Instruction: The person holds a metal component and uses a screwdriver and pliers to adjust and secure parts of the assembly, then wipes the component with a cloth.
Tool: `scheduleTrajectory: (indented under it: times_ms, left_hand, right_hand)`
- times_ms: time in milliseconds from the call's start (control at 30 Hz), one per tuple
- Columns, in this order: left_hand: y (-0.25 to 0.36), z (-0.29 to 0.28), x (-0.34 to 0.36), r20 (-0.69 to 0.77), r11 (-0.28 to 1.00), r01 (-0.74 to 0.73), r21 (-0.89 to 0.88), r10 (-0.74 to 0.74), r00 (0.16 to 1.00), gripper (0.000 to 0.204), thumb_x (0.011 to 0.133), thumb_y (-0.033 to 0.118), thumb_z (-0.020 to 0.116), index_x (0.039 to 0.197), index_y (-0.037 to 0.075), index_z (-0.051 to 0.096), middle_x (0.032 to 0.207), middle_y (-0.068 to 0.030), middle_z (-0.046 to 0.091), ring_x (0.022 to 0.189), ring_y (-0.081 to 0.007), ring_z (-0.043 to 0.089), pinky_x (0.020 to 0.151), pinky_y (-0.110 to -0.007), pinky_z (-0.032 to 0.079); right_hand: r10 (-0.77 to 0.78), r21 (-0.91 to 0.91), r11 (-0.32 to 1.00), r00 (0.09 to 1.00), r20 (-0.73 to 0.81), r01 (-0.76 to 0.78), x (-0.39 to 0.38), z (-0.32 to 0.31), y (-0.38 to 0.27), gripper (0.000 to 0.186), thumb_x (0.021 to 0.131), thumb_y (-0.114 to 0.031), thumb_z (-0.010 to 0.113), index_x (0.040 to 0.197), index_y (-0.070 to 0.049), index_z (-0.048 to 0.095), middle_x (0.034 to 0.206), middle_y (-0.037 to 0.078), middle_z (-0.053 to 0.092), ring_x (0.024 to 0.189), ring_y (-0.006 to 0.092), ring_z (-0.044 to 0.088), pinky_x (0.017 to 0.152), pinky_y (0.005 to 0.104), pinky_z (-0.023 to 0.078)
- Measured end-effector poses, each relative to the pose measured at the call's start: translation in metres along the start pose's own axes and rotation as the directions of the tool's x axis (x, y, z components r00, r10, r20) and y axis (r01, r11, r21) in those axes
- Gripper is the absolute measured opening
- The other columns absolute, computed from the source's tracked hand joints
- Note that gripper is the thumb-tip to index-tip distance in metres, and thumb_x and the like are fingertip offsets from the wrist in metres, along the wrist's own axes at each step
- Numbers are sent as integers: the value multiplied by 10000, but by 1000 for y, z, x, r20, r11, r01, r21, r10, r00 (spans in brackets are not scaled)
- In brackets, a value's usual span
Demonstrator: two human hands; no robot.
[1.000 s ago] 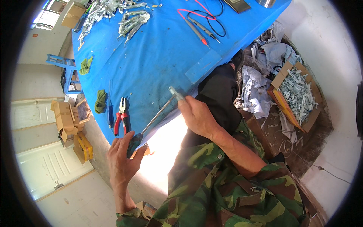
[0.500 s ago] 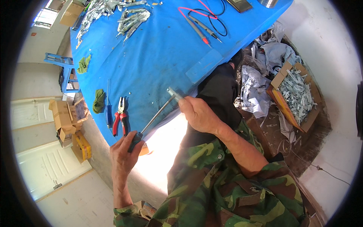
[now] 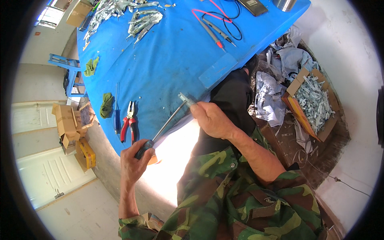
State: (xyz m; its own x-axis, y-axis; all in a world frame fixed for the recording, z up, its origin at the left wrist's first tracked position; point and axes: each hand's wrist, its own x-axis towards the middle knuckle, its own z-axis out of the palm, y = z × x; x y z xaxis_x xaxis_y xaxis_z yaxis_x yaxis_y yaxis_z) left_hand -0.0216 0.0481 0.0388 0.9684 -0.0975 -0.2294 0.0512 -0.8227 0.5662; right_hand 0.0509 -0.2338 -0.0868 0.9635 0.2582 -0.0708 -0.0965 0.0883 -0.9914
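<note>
My left hand (image 3: 134, 163) is closed around the dark handle of a screwdriver (image 3: 170, 121), whose long metal shaft slants up to the right. Its tip meets a small grey, narrow part (image 3: 185, 99) pinched in the fingers of my right hand (image 3: 213, 121). The part's inner end is hidden by those fingers. Both hands are above the near edge of the blue-covered table (image 3: 160, 80). Left of them lie red-and-black pliers (image 3: 129, 123) and a thin tool with a blue handle (image 3: 117, 120).
Green cloth pieces (image 3: 106, 105) lie along the table's left side. Farther back are a pile of grey parts (image 3: 145, 22), test probes (image 3: 214, 35), a phone (image 3: 254, 6) and a metal cup (image 3: 285, 4). An open carton of scraps (image 3: 314, 103) stands on the right.
The whole view has shifted slightly, with the table's things a little lower and to the right. Both hands keep their grips, and the screwdriver tip stays at the grey part.
</note>
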Motion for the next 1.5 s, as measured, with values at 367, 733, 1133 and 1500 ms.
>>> scheduleTrajectory:
  times_ms: [367, 733, 1133, 1500]
  left_hand:
    - [33, 0, -10, -150, 952, -117, 281, 164, 975, 344, 853, 66, 793, 1185, 16, 723, 905, -144, 744, 750, -232, 731, 660, -341, 562]
    - [38, -10, -9, -112, 953, -115, 280, 151, 982, 306, 863, 66, 750, 1163, 12, 727, 852, -145, 718, 700, -240, 706, 615, -342, 535]
    - [42, -9, -13, -138, 953, -105, 286, 150, 979, 326, 846, 71, 806, 1161, 32, 734, 862, -142, 734, 691, -260, 726, 592, -346, 551]
    - [52, -1, -12, -165, 960, -94, 263, 141, 976, 333, 870, 75, 812, 1191, 49, 729, 913, -155, 762, 746, -280, 761, 640, -359, 585]
  right_hand:
    - [47, 5, 999, 999, 8, -47, -2, 0, -1, 483, 1108, -351, 526, 811, 28, 565, 654, 106, 498, 625, 202, 458, 607, 423, 433]
    - [32, 5, 999, 999, 27, -32, -1, -1, 1, 456, 1101, -329, 536, 817, 27, 563, 652, 120, 495, 618, 212, 452, 604, 424, 432]
    - [-7, -33, 999, 1000, -16, 6, -2, 2, 1, 416, 1098, -296, 546, 847, 35, 564, 660, 164, 530, 595, 261, 484, 594, 441, 439]
    - [-7, -194, 981, 998, -59, -4, -4, 5, -8, 350, 1068, -253, 580, 872, 38, 583, 694, 283, 619, 661, 490, 633, 581, 527, 465]
